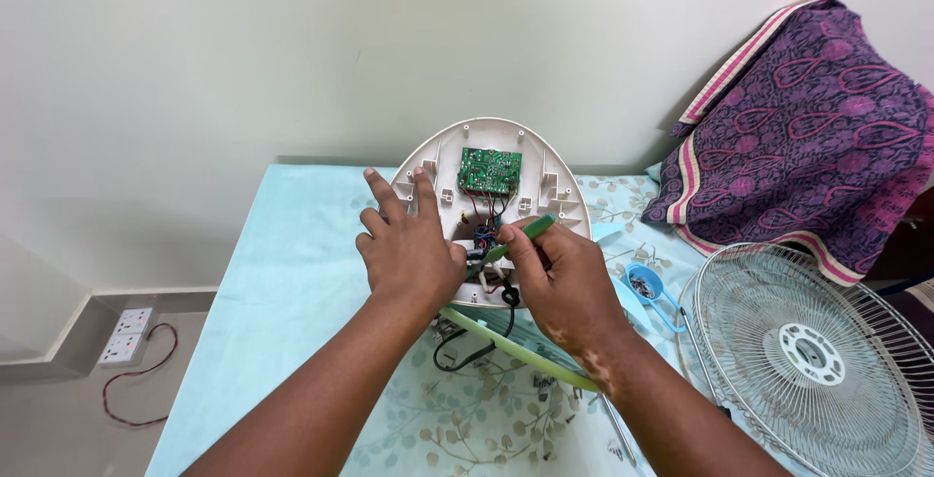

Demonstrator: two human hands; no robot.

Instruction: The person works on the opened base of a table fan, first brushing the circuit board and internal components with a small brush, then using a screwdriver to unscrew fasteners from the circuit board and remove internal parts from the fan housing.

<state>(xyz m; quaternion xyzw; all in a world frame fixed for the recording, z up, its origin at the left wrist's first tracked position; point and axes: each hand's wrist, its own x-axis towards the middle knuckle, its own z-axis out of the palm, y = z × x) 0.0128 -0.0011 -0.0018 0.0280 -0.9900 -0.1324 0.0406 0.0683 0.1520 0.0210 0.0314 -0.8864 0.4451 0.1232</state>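
Note:
A white oval plastic fan base shell (pixel 545 161) stands tilted on the table, its hollow inside facing me. A green circuit board (pixel 489 171) sits in its upper middle, with red and black wires running down from it. My left hand (pixel 409 244) rests flat on the shell's left inner side, fingers spread upward. My right hand (pixel 559 278) grips a green-handled screwdriver (pixel 525 231), its tip pointing down-left into the wiring at the shell's lower middle. A black cable (pixel 472 351) trails out under the shell.
A light blue floral cloth (pixel 292 302) covers the table. A round wire fan guard (pixel 808 351) lies at the right. A small blue scoop-like holder (pixel 644 284) contains small metal parts. Purple patterned fabric (pixel 817 127) is draped at back right. A wall socket strip (pixel 125 334) sits low left.

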